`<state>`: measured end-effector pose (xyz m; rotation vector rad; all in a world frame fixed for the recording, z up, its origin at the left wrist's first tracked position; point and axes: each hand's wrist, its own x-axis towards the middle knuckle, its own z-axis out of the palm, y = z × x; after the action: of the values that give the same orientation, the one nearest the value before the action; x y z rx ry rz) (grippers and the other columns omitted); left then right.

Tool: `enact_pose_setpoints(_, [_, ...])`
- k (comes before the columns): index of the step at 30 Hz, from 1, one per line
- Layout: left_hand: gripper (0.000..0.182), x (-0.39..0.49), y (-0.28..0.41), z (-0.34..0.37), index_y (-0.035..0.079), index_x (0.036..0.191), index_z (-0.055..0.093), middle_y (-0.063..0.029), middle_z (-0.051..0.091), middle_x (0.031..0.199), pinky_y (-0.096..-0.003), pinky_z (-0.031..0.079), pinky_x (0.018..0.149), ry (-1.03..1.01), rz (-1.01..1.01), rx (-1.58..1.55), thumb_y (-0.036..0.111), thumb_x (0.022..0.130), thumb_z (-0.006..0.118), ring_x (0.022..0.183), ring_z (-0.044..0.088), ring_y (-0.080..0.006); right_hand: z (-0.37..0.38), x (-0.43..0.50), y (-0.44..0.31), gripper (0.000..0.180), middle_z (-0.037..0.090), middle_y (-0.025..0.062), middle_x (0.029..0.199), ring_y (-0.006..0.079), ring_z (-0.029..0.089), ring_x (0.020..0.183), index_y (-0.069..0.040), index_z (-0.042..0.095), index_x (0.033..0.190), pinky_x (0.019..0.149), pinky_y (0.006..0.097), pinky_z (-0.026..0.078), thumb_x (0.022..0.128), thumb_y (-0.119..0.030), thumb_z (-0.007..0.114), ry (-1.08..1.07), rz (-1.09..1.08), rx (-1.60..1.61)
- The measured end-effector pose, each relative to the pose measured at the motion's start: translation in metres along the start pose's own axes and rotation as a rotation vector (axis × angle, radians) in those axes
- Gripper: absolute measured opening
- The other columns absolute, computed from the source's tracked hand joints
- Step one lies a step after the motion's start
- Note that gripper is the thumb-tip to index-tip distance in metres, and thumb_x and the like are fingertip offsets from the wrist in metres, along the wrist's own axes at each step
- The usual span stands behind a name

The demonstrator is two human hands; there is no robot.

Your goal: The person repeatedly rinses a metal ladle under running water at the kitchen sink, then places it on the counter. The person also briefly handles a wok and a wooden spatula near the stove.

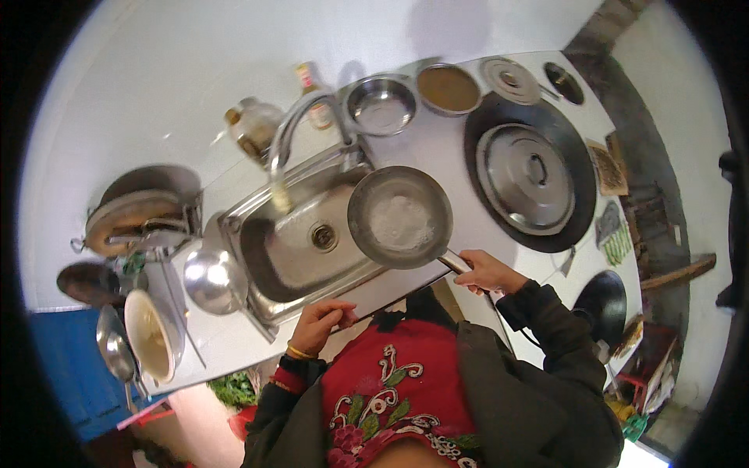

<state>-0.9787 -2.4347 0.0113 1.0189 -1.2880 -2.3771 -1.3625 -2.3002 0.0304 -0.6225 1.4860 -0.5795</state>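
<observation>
My right hand [490, 272] grips the handle of a round grey metal pan [366, 234]. The pan is held over the right part of the stainless-steel sink [281, 257], covering some of its rim. A pale, whitish patch [402, 222] shows in the pan's bottom; whether it is liquid or foam I cannot tell. My left hand [319, 329], empty with fingers loosely curled together, is by the sink's front edge. The curved faucet [292, 126] arches over the basin, left of the pan. The drain [324, 236] is visible in the sink floor.
Left of the sink lie a shiny metal ladle [215, 281] and a cream bowl [153, 336]. A steel basin [381, 105] and a basin of brown contents [448, 89] stand behind. Rightward, a large wok [576, 187] holds a metal lid [526, 181]; a black pan [601, 307] sits nearer.
</observation>
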Motion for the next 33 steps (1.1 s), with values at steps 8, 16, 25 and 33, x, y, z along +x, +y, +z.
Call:
enact_pose_setpoints(8, [0.024, 0.074, 0.015, 0.056, -0.006, 0.106, 0.07, -0.0117, 0.072, 0.092, -0.0288, 0.052, 0.079, -0.098, -0.019, 0.177, 0.006, 0.097, 0.052, 0.084, 0.065, -0.0159, -0.137, -0.051, 0.024, 0.018, 0.054, 0.0032, 0.062, 0.0121, 0.051, 0.047, -0.002, 0.056, 0.088, 0.04, 0.0281, 0.04, 0.082, -0.012, 0.07, 0.288, -0.001, 0.135])
enact_pose_setpoints(16, [0.011, 0.137, 0.045, 0.118, -0.003, 0.086, 0.075, -0.0107, 0.071, 0.085, -0.0279, 0.049, 0.072, 0.012, -0.045, 0.263, 0.001, 0.084, 0.064, 0.078, 0.064, -0.0166, -0.335, -0.062, 0.046, 0.019, 0.056, 0.0081, 0.061, 0.0162, 0.053, 0.046, 0.002, 0.057, 0.084, 0.041, 0.032, 0.042, 0.084, -0.013, 0.069, 0.524, -0.044, 0.162])
enact_pose_setpoints(25, [0.02, 0.167, 0.062, 0.152, -0.006, 0.101, 0.07, -0.0181, 0.073, 0.092, -0.0319, 0.054, 0.072, 0.159, -0.114, 0.104, 0.01, 0.094, 0.061, 0.076, 0.067, -0.0214, -0.559, -0.027, 0.054, 0.027, 0.06, 0.0111, 0.059, 0.0236, 0.057, 0.045, 0.003, 0.059, 0.069, 0.042, 0.0387, 0.045, 0.089, -0.013, 0.067, 0.698, -0.056, 0.309])
enact_pose_setpoints(33, [0.028, 0.209, 0.079, 0.179, -0.005, 0.111, 0.064, -0.0159, 0.07, 0.093, -0.0334, 0.054, 0.073, 0.245, -0.141, -0.07, 0.02, 0.101, 0.055, 0.081, 0.067, -0.0233, -0.697, 0.037, 0.051, 0.022, 0.059, 0.0099, 0.063, 0.0216, 0.057, 0.046, 0.003, 0.062, 0.076, 0.043, 0.0366, 0.045, 0.089, -0.014, 0.066, 0.875, -0.076, 0.498])
